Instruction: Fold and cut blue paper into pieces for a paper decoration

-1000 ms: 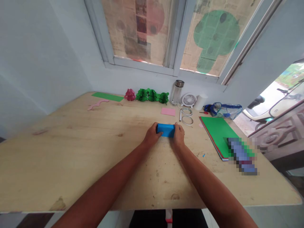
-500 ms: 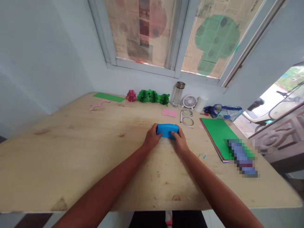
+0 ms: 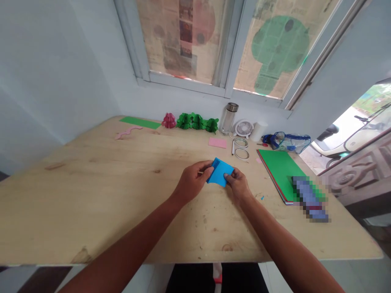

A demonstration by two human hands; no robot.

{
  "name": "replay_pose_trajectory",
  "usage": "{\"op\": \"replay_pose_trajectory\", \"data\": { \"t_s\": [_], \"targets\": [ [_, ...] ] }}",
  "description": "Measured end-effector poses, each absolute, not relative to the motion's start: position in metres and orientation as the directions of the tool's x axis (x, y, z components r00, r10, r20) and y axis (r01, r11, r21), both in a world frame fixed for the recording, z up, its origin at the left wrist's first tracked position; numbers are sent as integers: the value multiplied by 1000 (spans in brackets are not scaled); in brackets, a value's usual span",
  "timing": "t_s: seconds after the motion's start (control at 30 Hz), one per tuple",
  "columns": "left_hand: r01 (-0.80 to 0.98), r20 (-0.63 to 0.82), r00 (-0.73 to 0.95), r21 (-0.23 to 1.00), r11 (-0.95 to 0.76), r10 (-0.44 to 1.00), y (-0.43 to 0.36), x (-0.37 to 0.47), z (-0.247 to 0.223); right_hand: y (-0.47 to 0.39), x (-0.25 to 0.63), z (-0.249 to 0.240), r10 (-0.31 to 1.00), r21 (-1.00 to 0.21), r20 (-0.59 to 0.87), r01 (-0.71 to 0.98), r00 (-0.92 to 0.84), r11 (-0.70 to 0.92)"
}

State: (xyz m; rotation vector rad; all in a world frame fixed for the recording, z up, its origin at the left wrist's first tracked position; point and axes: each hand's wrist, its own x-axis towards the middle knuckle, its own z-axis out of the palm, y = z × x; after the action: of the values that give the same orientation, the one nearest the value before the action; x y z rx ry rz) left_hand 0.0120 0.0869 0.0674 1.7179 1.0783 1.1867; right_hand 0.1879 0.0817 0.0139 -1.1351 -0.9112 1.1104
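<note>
Between your fingers is the blue, folded paper sheet, pinched at opposite sides by left hand and right hand; handling it probably needs light pressure.

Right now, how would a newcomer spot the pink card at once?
Start at the table below the window. At its far side stands a clear bottle; in front of that, left of the pen, lies the card. It is a flat rectangle, unlike the wavy pink strip and puffy pink ornament.
</note>
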Motion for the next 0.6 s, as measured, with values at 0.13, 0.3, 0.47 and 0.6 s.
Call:
{"op": "replay_pose_trajectory", "data": {
  "t_s": [0.13,0.3,0.47,0.6],
  "targets": [
    [48,271,251,955,-292,929,80,11,72,74,184,17,981,-964,-25,-266,192,27],
    [1,207,280,976,-216,937,75,17,70,71,177,19,986,-949,-54,-316,156,-2],
    [69,195,272,973,-222,942,70,21,72,68,167,21,989,-943,-66,-332,129,-20],
    [100,198,271,967,-232,942,70,21,73,62,159,22,991,-944,-56,-330,122,-13]
  ]
}}
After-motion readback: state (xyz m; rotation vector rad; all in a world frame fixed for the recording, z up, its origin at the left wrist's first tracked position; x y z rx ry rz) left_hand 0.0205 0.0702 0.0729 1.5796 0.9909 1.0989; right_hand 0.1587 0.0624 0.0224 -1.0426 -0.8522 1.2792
